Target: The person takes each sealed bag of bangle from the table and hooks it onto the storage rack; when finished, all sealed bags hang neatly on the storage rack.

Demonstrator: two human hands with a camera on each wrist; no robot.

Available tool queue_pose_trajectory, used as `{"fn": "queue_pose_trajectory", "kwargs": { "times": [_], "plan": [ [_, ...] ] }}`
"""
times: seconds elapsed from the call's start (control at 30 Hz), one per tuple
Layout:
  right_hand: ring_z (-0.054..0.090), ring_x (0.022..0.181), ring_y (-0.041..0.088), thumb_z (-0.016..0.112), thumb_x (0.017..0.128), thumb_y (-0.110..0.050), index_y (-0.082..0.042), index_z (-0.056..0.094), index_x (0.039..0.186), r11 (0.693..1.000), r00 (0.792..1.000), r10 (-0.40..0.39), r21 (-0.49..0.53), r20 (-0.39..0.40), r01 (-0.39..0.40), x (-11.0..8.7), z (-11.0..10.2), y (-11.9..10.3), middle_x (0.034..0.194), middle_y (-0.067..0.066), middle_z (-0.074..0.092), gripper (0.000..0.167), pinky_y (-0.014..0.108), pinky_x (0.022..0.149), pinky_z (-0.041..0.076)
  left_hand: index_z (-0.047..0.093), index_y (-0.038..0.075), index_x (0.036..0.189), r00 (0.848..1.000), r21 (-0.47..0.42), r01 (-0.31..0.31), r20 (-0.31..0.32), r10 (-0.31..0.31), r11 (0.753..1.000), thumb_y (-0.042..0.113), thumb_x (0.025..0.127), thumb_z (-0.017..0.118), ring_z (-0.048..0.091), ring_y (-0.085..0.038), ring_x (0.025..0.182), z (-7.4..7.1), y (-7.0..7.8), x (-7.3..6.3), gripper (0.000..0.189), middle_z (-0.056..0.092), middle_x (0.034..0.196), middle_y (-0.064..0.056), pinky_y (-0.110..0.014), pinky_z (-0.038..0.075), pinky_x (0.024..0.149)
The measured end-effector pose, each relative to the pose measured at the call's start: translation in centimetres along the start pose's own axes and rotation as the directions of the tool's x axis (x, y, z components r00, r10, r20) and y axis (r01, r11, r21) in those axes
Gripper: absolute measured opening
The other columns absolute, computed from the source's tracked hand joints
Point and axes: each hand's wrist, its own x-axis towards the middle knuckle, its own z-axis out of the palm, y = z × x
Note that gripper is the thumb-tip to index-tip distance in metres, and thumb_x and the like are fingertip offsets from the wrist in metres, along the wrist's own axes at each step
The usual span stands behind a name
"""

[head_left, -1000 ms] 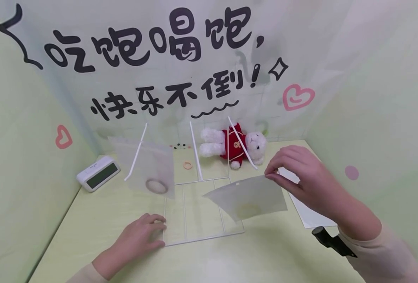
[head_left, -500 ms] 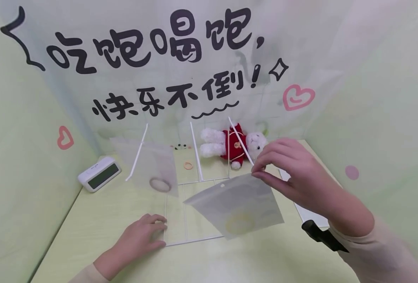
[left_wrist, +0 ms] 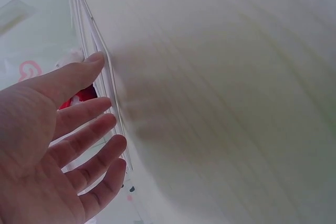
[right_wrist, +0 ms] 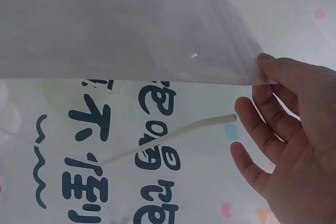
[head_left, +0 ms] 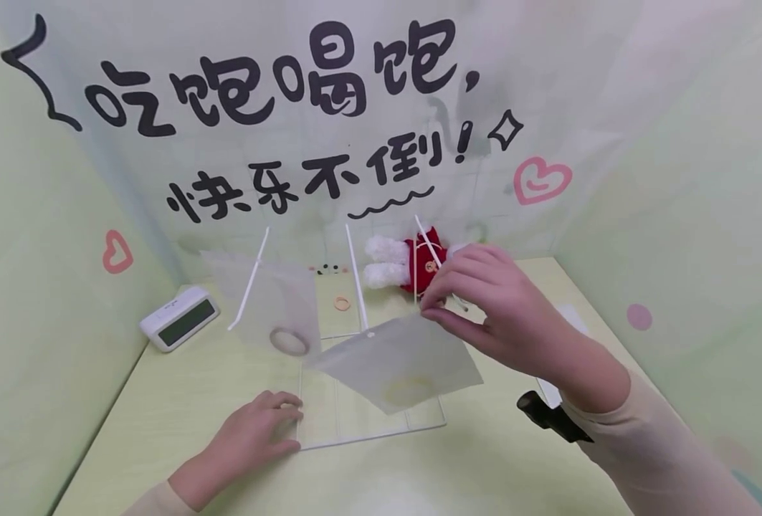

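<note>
My right hand pinches the top corner of a translucent zip bag between thumb and forefinger. A yellowish round thing shows through the lower part of this bag, and a small hole sits near its top edge. The bag hangs tilted over the base of a white wire rack. In the right wrist view, a bare rack prong points towards my fingers. My left hand rests its fingertips at the left side of the rack's base. Another translucent bag hangs on the left prong with a greyish ring inside.
A white digital clock stands at the left. Behind the rack lie a white plush toy in red clothes, partly hidden by my right hand, and a small orange ring. A white sheet lies at the right.
My right hand has carried the zip bag leftward across the rack, so the bag's left corner now reaches the hanging bag's edge. The left hand has stayed at the rack's base.
</note>
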Motion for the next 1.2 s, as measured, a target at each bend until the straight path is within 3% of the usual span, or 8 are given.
{"fn": "queue_pose_trajectory", "kwargs": {
  "times": [0.13, 0.3, 0.8, 1.2],
  "plan": [
    [0.060, 0.096, 0.016, 0.086, 0.083, -0.011, -0.016, 0.074, 0.095, 0.999, 0.999, 0.038, -0.009, 0.022, -0.038, 0.2, 0.4, 0.3, 0.094, -0.006, 0.071, 0.018, 0.035, 0.094, 0.044, 0.079, 0.020, 0.109, 1.000, -0.010, 0.012, 0.005, -0.012, 1.000, 0.040, 0.075, 0.089, 0.063, -0.015, 0.104, 0.4, 0.1, -0.1, 0.040, 0.069, 0.124, 0.007, -0.030, 0.059, 0.077],
    [0.058, 0.089, 0.014, 0.086, 0.082, -0.010, -0.017, 0.073, 0.094, 1.000, 1.000, 0.022, -0.010, 0.017, -0.022, 0.5, 0.8, 1.1, 0.092, -0.007, 0.071, 0.019, 0.036, 0.091, 0.043, 0.079, 0.021, 0.107, 1.000, -0.003, 0.015, -0.005, -0.015, 1.000, 0.039, 0.074, 0.089, 0.061, -0.013, 0.101, 0.5, 0.2, -0.2, 0.039, 0.069, 0.123, 0.008, -0.027, 0.058, 0.075],
    [0.051, 0.073, 0.006, 0.084, 0.085, -0.010, -0.016, 0.073, 0.092, 0.995, 0.992, 0.053, 0.081, 0.117, -0.062, 2.3, 1.9, 5.0, 0.080, -0.008, 0.065, 0.015, 0.040, 0.098, 0.041, 0.079, 0.021, 0.106, 1.000, -0.005, 0.016, -0.013, -0.017, 1.000, 0.040, 0.074, 0.089, 0.063, -0.015, 0.103, 0.5, 0.2, -0.2, 0.039, 0.069, 0.124, 0.007, -0.030, 0.060, 0.077],
    [0.063, 0.085, 0.011, 0.083, 0.087, -0.011, -0.012, 0.074, 0.097, 0.978, 0.975, 0.164, 0.101, 0.152, -0.180, 2.8, 3.1, 7.4, 0.088, -0.004, 0.071, 0.013, 0.043, 0.101, 0.042, 0.079, 0.021, 0.106, 1.000, -0.012, 0.016, -0.020, -0.016, 1.000, 0.040, 0.074, 0.089, 0.062, -0.014, 0.102, 0.5, 0.2, -0.3, 0.039, 0.069, 0.124, 0.007, -0.029, 0.059, 0.076]
  ]
}}
